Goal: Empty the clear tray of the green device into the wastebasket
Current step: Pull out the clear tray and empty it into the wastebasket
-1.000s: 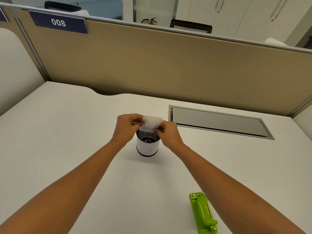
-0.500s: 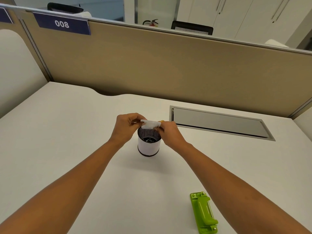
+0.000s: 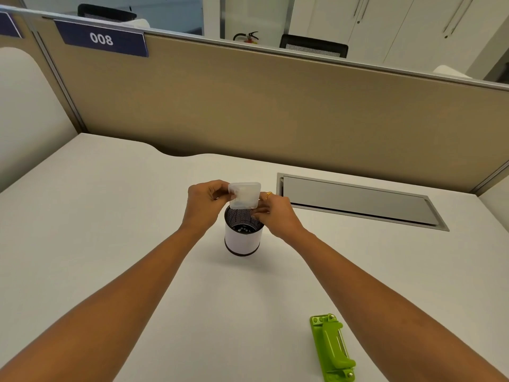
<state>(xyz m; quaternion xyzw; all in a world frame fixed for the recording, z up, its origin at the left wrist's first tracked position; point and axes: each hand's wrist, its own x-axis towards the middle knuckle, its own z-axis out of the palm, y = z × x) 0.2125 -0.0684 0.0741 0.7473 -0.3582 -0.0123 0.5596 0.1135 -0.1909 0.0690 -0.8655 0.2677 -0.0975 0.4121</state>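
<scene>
A small white wastebasket (image 3: 242,241) with a black mesh inside stands at the middle of the desk, with small white bits on its bottom. Right above its rim I hold the clear tray (image 3: 244,194), tilted up on edge. My left hand (image 3: 205,201) pinches the tray's left side. My right hand (image 3: 276,213) pinches its lower right corner. The green device (image 3: 332,347), a hole punch, lies flat near the front right of the desk, away from both hands.
A grey cable hatch (image 3: 358,201) is set into the white desk (image 3: 110,216) at the back right. A tan partition (image 3: 275,106) closes off the far edge, with a curved cut-out in the desk just before it.
The tray lay nearly flat over the wastebasket half a second ago; now it is tipped up on edge again. Both hands stay over the wastebasket.
</scene>
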